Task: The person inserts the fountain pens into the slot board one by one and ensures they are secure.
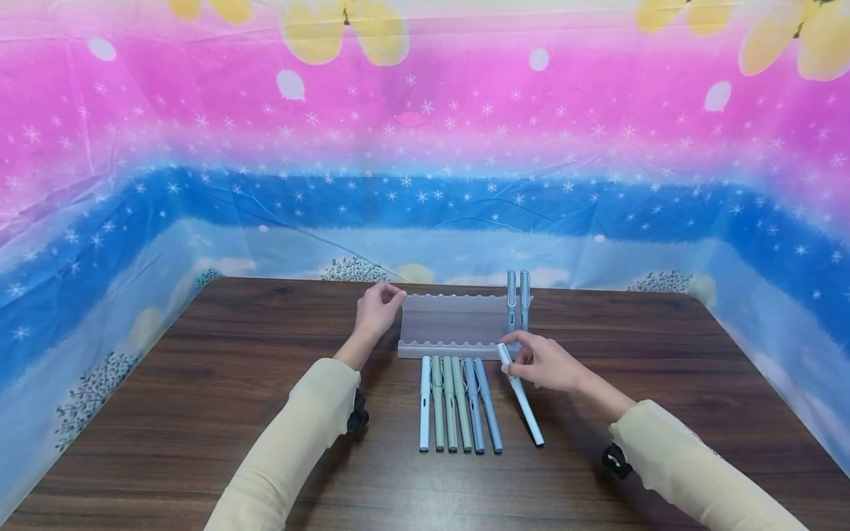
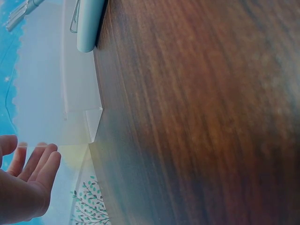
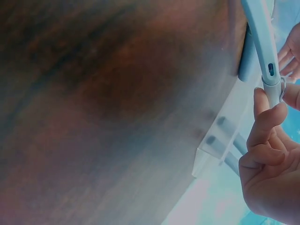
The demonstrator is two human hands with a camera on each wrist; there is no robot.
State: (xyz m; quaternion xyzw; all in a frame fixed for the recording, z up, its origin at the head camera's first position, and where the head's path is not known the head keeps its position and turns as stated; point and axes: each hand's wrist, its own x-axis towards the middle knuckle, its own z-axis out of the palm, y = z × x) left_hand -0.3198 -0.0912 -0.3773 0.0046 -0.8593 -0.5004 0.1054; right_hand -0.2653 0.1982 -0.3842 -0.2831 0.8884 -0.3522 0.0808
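A clear, scallop-edged pen rack [image 1: 458, 321] stands at the middle of the table. My left hand [image 1: 378, 310] pinches its upper left corner; in the left wrist view the fingertips [image 2: 52, 157] are right at the rack's side edge. With thumb and fingers, my right hand [image 1: 544, 361] grips a pale blue-white capped pen [image 1: 524, 405] by its clip end. That pen slants down toward the front right, its upper end overlapping the rack's front lip. Two grey-blue pens [image 1: 511, 306] stand in the rack's right end.
In front of the rack lies a row of pens: a pale blue one [image 1: 425, 413], several green ones [image 1: 452, 413] and darker blue ones [image 1: 492, 417]. All sit on a brown wooden table [image 1: 219, 383]. A patterned cloth [image 1: 425, 199] rises along its back and sides.
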